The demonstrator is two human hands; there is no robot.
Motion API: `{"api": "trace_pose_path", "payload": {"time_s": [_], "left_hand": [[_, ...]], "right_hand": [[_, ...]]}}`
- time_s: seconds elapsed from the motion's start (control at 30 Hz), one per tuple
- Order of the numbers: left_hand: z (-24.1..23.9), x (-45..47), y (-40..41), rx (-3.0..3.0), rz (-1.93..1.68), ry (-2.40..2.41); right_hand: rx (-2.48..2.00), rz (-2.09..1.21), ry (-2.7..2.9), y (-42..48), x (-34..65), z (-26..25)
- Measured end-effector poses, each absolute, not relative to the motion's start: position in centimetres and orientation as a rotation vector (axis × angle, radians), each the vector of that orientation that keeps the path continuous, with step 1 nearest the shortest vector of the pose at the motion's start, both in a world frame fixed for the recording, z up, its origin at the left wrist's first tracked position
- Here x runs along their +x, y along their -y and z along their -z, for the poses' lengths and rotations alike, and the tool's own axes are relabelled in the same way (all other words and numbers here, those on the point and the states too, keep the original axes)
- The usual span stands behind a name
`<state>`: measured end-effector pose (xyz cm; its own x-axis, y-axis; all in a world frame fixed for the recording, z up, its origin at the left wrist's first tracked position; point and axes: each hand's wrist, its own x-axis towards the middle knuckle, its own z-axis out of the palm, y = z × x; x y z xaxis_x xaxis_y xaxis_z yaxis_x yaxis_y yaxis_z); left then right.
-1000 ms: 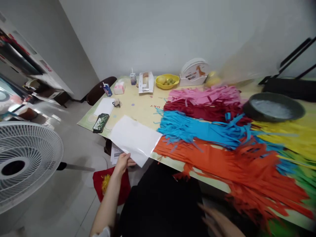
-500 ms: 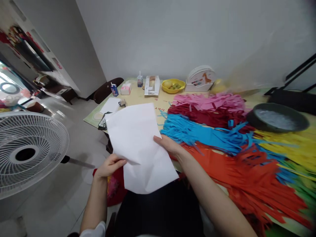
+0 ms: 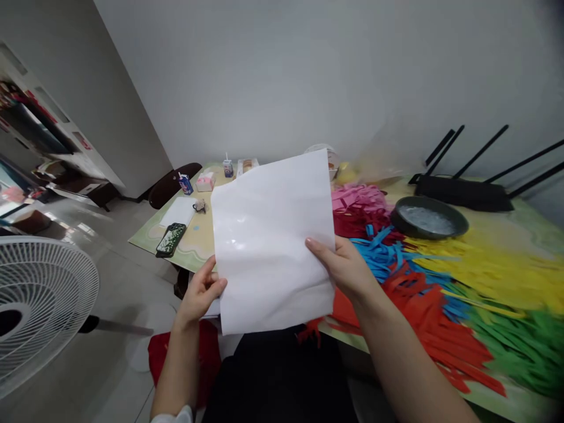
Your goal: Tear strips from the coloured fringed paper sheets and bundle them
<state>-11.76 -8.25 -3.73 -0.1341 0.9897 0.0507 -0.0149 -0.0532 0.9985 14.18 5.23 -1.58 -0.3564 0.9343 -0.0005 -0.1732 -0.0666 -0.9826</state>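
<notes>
A large white sheet of paper [image 3: 273,235], slightly creased with a few glossy spots, is held up above my lap. My left hand [image 3: 200,294] pinches its left edge, thumb toward me. At the right edge my right hand [image 3: 346,264] grips it, thumb pressed on the face and fingers behind. Behind and right of the sheet lie fringed strips on the table: pink [image 3: 361,200], blue [image 3: 385,252], red [image 3: 436,323], yellow [image 3: 493,264] and green [image 3: 520,346]. The sheet hides part of them.
A dark bowl [image 3: 456,226] and a black router [image 3: 467,194] stand at the right rear. Left on the table [image 3: 145,232] are a phone [image 3: 171,239], white papers [image 3: 178,210], a tissue pack [image 3: 205,182] and drink cartons [image 3: 185,184]. A white fan [image 3: 48,305] stands at the left.
The sheet has been raised and turned more upright and squarer to me, both hands still on it. My view has swung to the right, showing more of the router.
</notes>
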Motion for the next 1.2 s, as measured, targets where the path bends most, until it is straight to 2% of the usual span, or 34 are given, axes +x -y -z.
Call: {"api": "trace_pose_path", "payload": {"time_s": [0.4,0.9,1.2], "left_hand": [[4.2,-11.2,9.0,1.213,-1.405,-1.393],[3.6,-10.5,10.8,1.396,-1.337,-1.465],[4.3,-11.5,11.0,1.229,-1.451,-1.467]], "right_hand": [[-0.859,-1.568,1.347,-5.7,14.6,1.7],[-0.83,-1.751,1.249,-6.0,14.2,2.6],[-0.754,-1.791,1.293,-6.1,13.9,2.6]]}}
